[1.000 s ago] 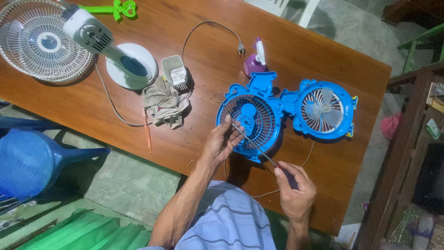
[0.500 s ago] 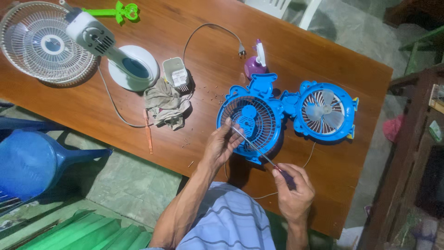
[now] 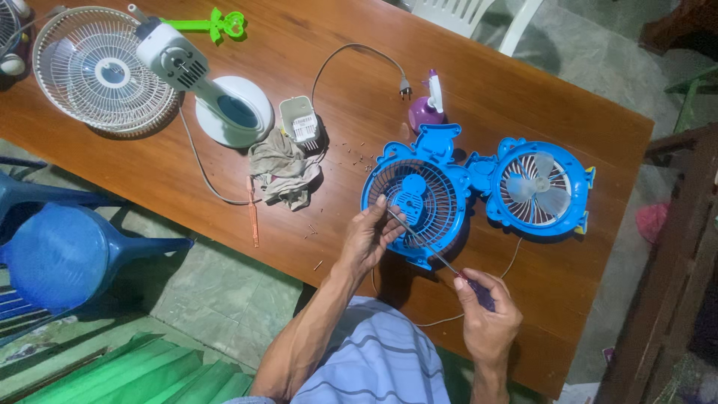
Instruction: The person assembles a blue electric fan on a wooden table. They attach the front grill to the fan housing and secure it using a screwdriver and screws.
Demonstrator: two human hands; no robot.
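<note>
A blue plastic fan grille cover [image 3: 430,187] lies on the brown wooden table [image 3: 321,45], joined to the blue fan body [image 3: 540,187] with pale blades. My left hand [image 3: 370,236] grips the grille's near-left rim, fingers pinched at the screwdriver's tip. My right hand [image 3: 486,314] holds the handle of a thin screwdriver [image 3: 430,247], whose shaft runs up-left across the grille to my left fingers.
A white desk fan [image 3: 149,71] lies at the table's left, beside a grey box [image 3: 301,120], a rag [image 3: 284,170], scattered small screws [image 3: 357,155], a plug [image 3: 404,90], a purple bottle [image 3: 426,111] and a green tool [image 3: 213,24]. A blue chair [image 3: 67,254] stands left.
The view has shifted so everything sits slightly right and lower. My hands keep the same hold on the grille and the screwdriver.
</note>
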